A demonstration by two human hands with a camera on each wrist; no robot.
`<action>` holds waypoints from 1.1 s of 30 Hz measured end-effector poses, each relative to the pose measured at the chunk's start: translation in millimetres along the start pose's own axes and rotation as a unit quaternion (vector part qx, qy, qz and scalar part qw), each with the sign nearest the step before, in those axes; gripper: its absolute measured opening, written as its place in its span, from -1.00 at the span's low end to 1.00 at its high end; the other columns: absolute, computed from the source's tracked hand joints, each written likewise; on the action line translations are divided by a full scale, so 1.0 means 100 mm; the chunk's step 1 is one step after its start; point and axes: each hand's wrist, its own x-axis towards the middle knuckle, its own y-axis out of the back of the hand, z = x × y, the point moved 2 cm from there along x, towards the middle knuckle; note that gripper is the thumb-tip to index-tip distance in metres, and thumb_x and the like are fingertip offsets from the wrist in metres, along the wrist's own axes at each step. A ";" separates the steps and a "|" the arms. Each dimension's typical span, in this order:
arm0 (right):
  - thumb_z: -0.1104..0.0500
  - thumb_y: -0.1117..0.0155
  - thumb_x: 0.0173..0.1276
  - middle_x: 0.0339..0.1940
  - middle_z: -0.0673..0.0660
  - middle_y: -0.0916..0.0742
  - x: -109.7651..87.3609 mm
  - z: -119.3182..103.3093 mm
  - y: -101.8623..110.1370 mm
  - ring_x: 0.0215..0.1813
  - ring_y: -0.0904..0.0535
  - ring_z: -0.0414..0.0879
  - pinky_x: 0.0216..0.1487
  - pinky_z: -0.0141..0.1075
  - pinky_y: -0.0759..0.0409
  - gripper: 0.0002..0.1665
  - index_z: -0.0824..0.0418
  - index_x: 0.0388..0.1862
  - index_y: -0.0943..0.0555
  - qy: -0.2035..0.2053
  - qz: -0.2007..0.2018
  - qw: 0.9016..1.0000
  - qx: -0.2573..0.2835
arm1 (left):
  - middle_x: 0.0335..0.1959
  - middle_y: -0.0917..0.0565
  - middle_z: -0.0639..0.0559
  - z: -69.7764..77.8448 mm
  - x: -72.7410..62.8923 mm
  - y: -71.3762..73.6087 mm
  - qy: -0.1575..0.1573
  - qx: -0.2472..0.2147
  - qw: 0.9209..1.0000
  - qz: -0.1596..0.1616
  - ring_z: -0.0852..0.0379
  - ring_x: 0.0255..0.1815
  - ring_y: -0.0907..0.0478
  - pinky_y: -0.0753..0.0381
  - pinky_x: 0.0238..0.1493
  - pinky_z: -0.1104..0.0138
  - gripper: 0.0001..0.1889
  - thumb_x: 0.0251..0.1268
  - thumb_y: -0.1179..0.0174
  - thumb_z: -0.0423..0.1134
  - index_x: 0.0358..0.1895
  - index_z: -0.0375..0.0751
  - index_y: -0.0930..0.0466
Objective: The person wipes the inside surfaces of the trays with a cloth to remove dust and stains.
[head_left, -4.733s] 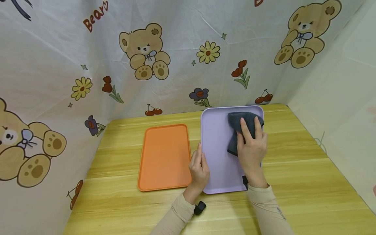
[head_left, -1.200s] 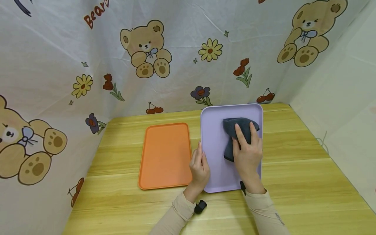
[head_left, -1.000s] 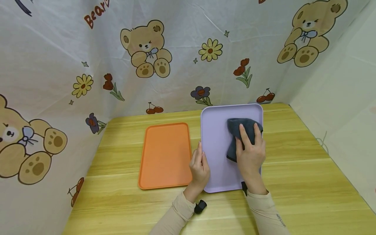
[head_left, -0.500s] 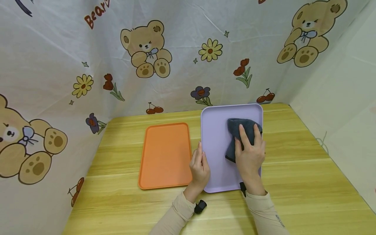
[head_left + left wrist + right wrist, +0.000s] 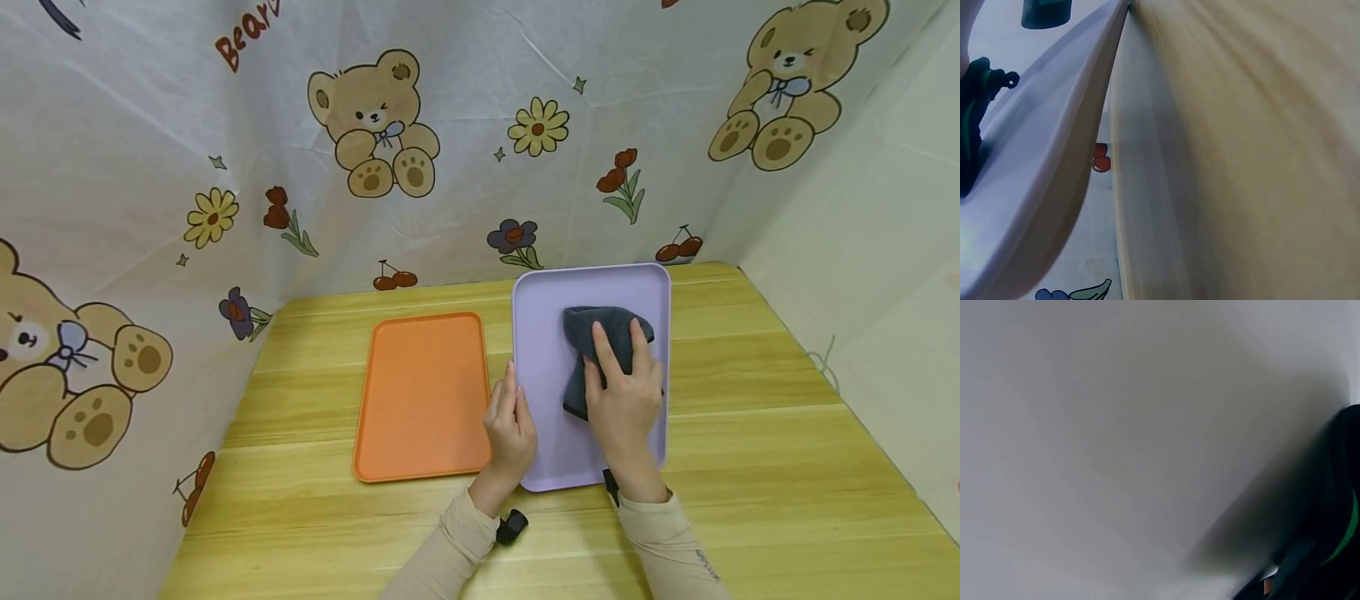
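red "Bear" lettering (image 5: 247,35) popped on the backdrop (image 5: 465,67), sleeve print (image 5: 707,565) was too tiny, your left hand (image 5: 512,432) pinched the purple tray (image 5: 542,333) by its left edge, your spread right hand (image 5: 628,400) pressed the dark cloth (image 5: 581,327) onto it

White fabric backdrop (image 5: 465,92) printed with tan cartoon bears (image 5: 375,125), yellow daisies (image 5: 537,127), dark red tulips (image 5: 620,185) and red cherries (image 5: 395,277), plain pale wall-like surface (image 5: 870,250) at right, yellowish wood-grain tabletop (image 5: 795,467), thin pale cord (image 5: 826,367) by its right edge, soft light.
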 end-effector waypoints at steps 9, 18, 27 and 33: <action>0.21 -0.46 0.17 0.32 0.39 -0.52 -0.03 -0.13 -0.02 -0.36 -0.43 0.37 -0.55 0.12 -0.48 -0.38 -0.06 0.25 -0.60 0.034 -0.005 0.999 -0.004 | -0.38 -0.57 -0.25 -0.01 -0.01 0.00 -0.003 -0.001 1.000 0.001 0.09 -0.53 -0.39 -0.44 -0.52 0.41 -0.55 0.16 -0.03 -0.75 0.18 -0.76 -0.37; 0.23 -0.47 0.15 0.33 0.38 -0.52 -0.07 -0.27 -0.05 -0.38 -0.41 0.32 -0.49 0.08 -0.45 -0.37 -0.06 0.24 -0.61 0.061 -0.007 0.998 0.012 | -0.33 -0.59 -0.28 -0.01 0.00 0.01 -0.007 -0.001 1.000 -0.002 0.03 -0.46 -0.48 -0.53 -0.44 0.35 -0.60 0.27 0.00 -0.68 0.19 -0.76 -0.37; 0.22 -0.44 0.15 0.33 0.39 -0.51 -0.11 -0.39 -0.06 -0.34 -0.43 0.31 -0.41 0.07 -0.48 -0.39 -0.05 0.23 -0.62 0.090 -0.014 0.996 0.020 | -0.31 -0.59 -0.29 0.00 0.01 0.02 -0.020 0.006 1.000 0.004 0.05 -0.47 -0.46 -0.51 -0.45 0.35 -0.61 0.41 0.07 -0.57 0.25 -0.70 -0.34; 0.23 -0.45 0.14 0.35 0.36 -0.50 -0.13 -0.38 -0.08 -0.30 -0.45 0.31 -0.36 0.07 -0.48 -0.37 -0.06 0.24 -0.62 0.090 -0.015 0.996 0.025 | -0.31 -0.60 -0.29 0.00 0.01 0.02 -0.019 0.008 1.000 0.004 0.05 -0.47 -0.46 -0.52 -0.45 0.34 -0.62 0.43 0.08 -0.55 0.23 -0.72 -0.35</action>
